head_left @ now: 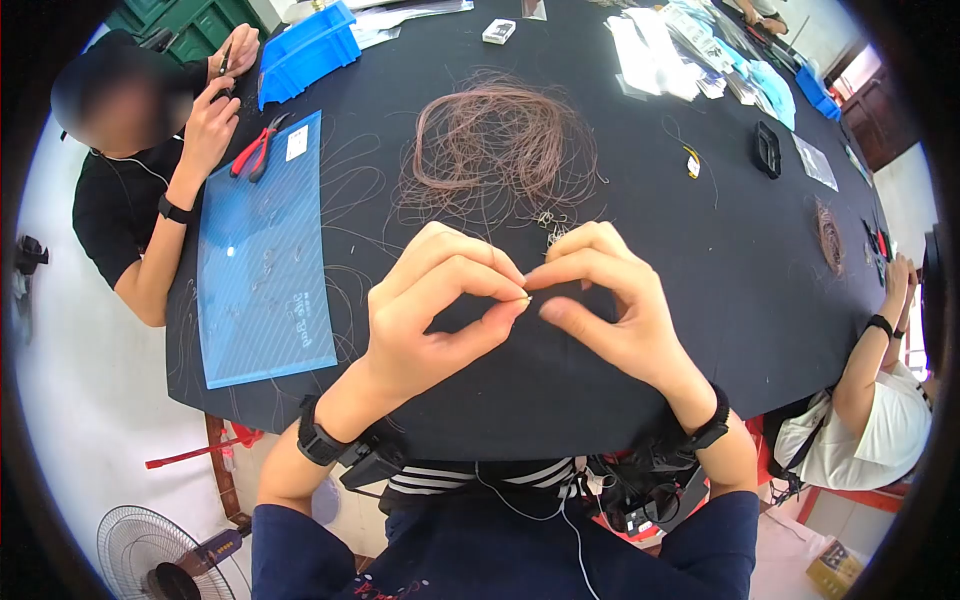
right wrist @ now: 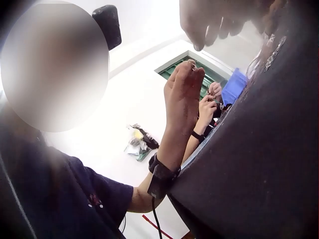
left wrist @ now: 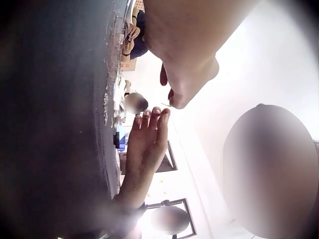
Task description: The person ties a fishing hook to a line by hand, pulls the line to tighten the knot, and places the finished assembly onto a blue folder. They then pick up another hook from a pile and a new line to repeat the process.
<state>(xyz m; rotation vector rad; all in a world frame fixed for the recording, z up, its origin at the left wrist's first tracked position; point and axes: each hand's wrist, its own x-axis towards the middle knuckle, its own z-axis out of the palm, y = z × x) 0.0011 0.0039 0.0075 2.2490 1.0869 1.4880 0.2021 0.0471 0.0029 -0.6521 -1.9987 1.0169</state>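
My left hand (head_left: pixel 425 305) pinches a tiny, thin metallic piece (head_left: pixel 528 296) between thumb and index fingertip, above the near part of the black table; its exact kind is too small to tell. Facing it, my right hand (head_left: pixel 615 295) has its thumb and index finger apart, the index tip right beside the left fingertips. From the left wrist view, the fingers of the right hand look extended. Just beyond the hands lies a small heap of metal pieces (head_left: pixel 552 228). Behind that spreads a loose tangle of fine brown line (head_left: pixel 500 140).
To the left, a blue striped plastic folder (head_left: pixel 262 330) lies with red-handled pliers (head_left: pixel 258 150) at its upper edge, near a blue bin (head_left: pixel 308 52). A person sits on each side. White packets (head_left: pixel 655 55), a black tray (head_left: pixel 767 150) and another line coil (head_left: pixel 829 236) lie rightward.
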